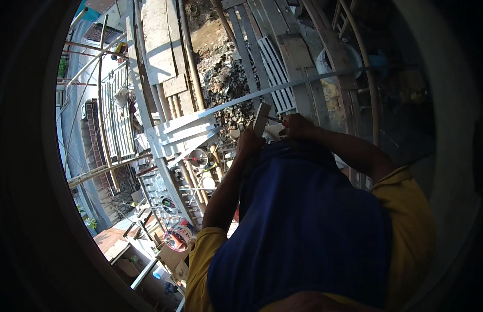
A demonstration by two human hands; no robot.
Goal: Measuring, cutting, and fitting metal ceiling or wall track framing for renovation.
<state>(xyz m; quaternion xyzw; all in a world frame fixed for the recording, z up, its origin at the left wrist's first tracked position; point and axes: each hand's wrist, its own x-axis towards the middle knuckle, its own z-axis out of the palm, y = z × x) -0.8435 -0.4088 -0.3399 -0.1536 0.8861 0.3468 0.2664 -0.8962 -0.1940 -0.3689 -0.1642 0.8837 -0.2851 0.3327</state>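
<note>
Short bar (261, 119): one, narrow, straight-edged, flat on the lit face, grey-brown, squarish end. Material unclear, could be wood or metal. It's in front of the person's waist, tilted, far end leaning a bit right. Left hand (250, 142) grasps its near end, fingers wrapped round it. Right hand (300, 127) is closed on a tool (285, 124): one, red at the handle, thin dark shaft aimed left at the bar. Tool type unclear; can't tell if the tip touches. Count on the rest: one long grey strip (304, 80) crossing just beyond the bar, bowed by the lens; contact with the bar can't be read. Two white slatted panels, one beyond the hands (277, 73), one at far left (116, 112). Two buckets: a pale one upper right (325, 63), a printed one lower left (181, 235). Several loose strips (187, 132) left of the left hand, overlapping, no exact count. One rubble patch (223, 78) past the hands, between planks.
</note>
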